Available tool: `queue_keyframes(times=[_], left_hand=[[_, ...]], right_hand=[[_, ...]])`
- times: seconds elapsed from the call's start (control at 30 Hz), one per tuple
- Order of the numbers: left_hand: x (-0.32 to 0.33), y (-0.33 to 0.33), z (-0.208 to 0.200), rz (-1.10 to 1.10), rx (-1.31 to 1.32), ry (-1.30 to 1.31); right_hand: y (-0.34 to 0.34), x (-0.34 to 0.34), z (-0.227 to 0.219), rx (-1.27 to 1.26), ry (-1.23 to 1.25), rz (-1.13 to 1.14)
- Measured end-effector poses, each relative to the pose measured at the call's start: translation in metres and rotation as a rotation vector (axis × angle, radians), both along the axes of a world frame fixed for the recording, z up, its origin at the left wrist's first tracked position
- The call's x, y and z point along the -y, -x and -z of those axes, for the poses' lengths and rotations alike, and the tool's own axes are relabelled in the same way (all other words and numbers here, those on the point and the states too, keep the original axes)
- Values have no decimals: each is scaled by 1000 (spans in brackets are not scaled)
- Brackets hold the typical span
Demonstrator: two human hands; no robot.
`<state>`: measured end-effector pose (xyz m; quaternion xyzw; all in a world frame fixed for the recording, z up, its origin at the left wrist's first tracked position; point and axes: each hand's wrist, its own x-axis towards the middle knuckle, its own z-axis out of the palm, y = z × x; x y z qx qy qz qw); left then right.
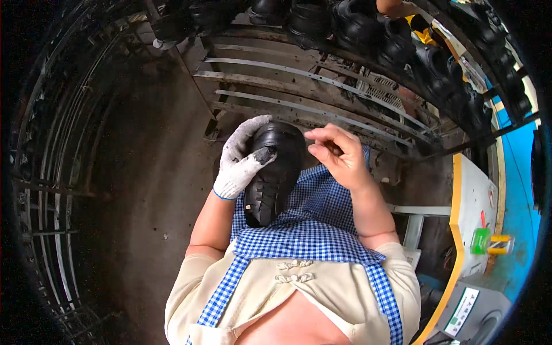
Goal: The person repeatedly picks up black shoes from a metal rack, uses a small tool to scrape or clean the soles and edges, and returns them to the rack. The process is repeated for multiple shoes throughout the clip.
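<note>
A black lace-up shoe (265, 192) stands out in front of my apron, its laced part nearer to me and a rounded, shiny end farther off. Around the far end wraps my left hand (240, 158), in a whitish knitted glove with a dark, stained thumb tip. My bare right hand (339, 150) hovers just right of the shoe's far end, apart from it. Its fingers are curled, with index finger and thumb close together. Whatever may be between those fingertips is too small to make out.
Beyond my hands is a metal rack (270, 98) with slanting rails. Several black shoes (356, 29) line its upper level, curving round to the right. Another rack (54, 230) stands at far left. A yellow-edged table (457, 230) at right bears a green-and-yellow roll (489, 242) and a grey machine (480, 313).
</note>
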<state>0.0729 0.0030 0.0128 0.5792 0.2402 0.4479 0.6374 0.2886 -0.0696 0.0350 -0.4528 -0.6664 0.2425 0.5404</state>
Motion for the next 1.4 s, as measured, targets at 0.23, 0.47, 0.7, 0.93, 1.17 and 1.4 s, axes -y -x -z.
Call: queue_keyframes(times=[0.23, 0.47, 0.7, 0.93, 1.17, 1.4], left_hand=[[12, 5, -9, 53, -39, 20], [24, 6, -11, -28, -151, 19], [24, 5, -8, -13, -89, 21], [22, 8, -5, -52, -180, -18], [23, 5, -6, -69, -226, -17], [23, 7, -2, -15, -106, 46]], right_hand=[[1, 4, -27, 369, -172, -36], [-2, 21, -54, 699, -154, 70], [-14, 24, -55, 722, -121, 73], [-16, 29, -64, 743, -121, 95], [-12, 24, -71, 786, -165, 97], [-26, 28, -73, 834, -80, 57]])
